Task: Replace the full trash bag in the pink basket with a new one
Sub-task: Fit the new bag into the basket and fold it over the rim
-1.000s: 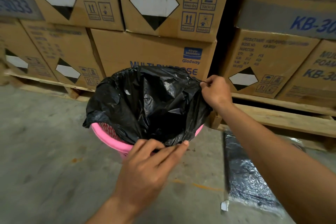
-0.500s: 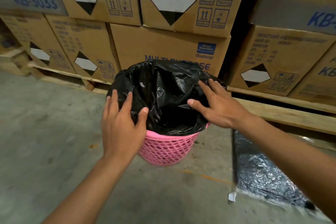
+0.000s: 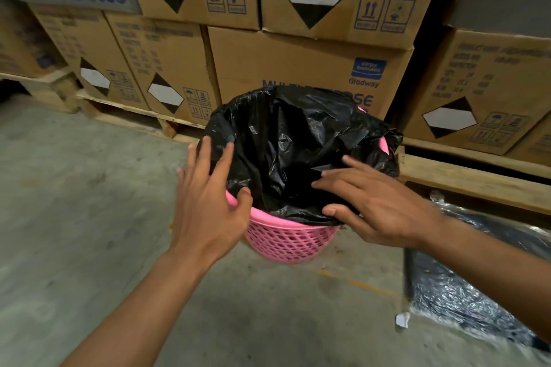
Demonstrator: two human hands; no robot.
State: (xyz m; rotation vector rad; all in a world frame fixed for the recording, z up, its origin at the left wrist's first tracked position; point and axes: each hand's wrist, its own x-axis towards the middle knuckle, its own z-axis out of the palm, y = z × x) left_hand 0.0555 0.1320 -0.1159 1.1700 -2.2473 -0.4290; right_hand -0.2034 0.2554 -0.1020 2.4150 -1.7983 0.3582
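Head view — pink basket (image 3: 286,243) upright, mouth up

Left forearm (image 3: 143,307) reaching up from the lower edge, left grip (image 3: 208,211) palm down, fingers straight and spread, right forearm (image 3: 492,250) coming in from the right side, right grip (image 3: 384,211) palm down, fingers straight, pointing left

The black bag (image 3: 292,140) fills the top of the pink basket (image 3: 286,240), so nothing inside shows. The left hand (image 3: 208,208) covers part of the basket's left rim. The right hand (image 3: 384,208) covers the bag's near edge. The bag hides part of the big blue words on the box (image 3: 298,59) behind it. The shiny wrapped thing (image 3: 465,301) on the right runs off the picture's edge. The white scrap (image 3: 402,320) beside it is too small to tell.
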